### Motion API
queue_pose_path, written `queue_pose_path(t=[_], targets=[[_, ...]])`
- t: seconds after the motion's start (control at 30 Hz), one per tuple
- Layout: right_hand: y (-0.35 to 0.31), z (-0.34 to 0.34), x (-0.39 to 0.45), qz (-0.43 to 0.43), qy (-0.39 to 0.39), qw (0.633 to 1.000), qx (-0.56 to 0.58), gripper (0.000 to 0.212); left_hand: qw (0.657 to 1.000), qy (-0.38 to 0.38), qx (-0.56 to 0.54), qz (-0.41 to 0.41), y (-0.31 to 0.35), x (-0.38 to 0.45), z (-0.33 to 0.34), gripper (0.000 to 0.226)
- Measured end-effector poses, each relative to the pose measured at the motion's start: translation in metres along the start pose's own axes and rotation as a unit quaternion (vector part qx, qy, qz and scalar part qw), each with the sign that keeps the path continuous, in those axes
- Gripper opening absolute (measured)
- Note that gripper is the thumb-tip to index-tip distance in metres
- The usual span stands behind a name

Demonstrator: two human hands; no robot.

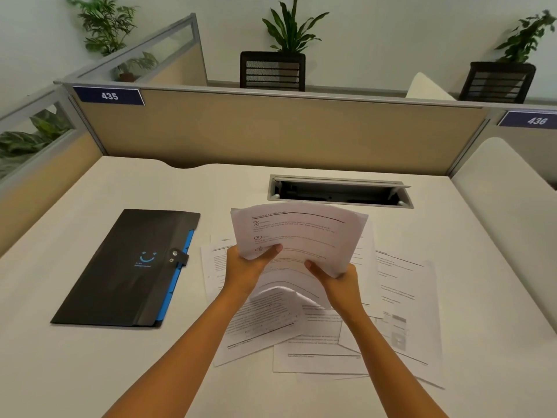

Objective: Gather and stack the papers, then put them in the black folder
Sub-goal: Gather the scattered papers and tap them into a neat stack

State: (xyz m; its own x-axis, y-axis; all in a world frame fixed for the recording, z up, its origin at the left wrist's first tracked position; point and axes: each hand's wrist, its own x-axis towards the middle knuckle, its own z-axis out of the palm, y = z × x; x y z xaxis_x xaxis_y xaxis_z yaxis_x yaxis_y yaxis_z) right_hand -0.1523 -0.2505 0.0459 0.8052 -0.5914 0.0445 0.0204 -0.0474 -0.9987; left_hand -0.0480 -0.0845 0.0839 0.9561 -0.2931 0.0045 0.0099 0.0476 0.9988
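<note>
A bundle of printed white papers [301,236] is lifted off the desk, tilted up and bent, held from below by both hands. My left hand [245,265] grips its lower left edge, thumb on top. My right hand [337,280] grips the lower right edge. Several more loose papers [404,297] lie scattered and overlapping on the desk beneath and to the right. The black folder [126,270], with a blue smiley mark and a snap strap, lies shut to the left of the papers, blue tabs showing along its right edge.
The white desk [90,372] is bounded by a beige partition [271,131] at the back. An open cable hatch [340,193] sits just behind the papers. A second desk surface [506,182] adjoins on the right. Chairs and plants stand beyond the partition.
</note>
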Motion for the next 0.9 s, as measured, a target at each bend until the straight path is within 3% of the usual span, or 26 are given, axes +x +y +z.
queue_pose_path(t=[0.2,0.4,0.6,0.73,0.83,0.9], targets=[[0.017,0.000,-0.004,0.036,0.008,0.999,-0.021,0.033,0.998,0.002,0.015,-0.056,-0.020,-0.007,0.000,0.032],[0.012,0.006,0.007,0.042,-0.009,0.997,-0.069,0.019,0.990,0.018,0.028,-0.137,-0.020,0.004,-0.014,0.026],[0.025,0.029,0.010,0.101,-0.072,0.970,-0.209,0.039,0.971,0.052,0.075,-0.223,-0.046,0.001,-0.036,0.020],[0.043,0.048,0.003,0.133,-0.118,0.936,-0.305,0.045,0.936,0.102,0.198,-0.272,-0.071,-0.009,-0.049,0.010],[0.051,0.063,-0.004,0.123,-0.115,0.924,-0.344,0.042,0.881,0.122,0.353,-0.291,-0.079,-0.009,-0.053,0.018],[0.056,0.071,-0.008,0.103,-0.108,0.918,-0.367,0.045,0.863,0.133,0.378,-0.306,-0.077,-0.008,-0.054,0.027]])
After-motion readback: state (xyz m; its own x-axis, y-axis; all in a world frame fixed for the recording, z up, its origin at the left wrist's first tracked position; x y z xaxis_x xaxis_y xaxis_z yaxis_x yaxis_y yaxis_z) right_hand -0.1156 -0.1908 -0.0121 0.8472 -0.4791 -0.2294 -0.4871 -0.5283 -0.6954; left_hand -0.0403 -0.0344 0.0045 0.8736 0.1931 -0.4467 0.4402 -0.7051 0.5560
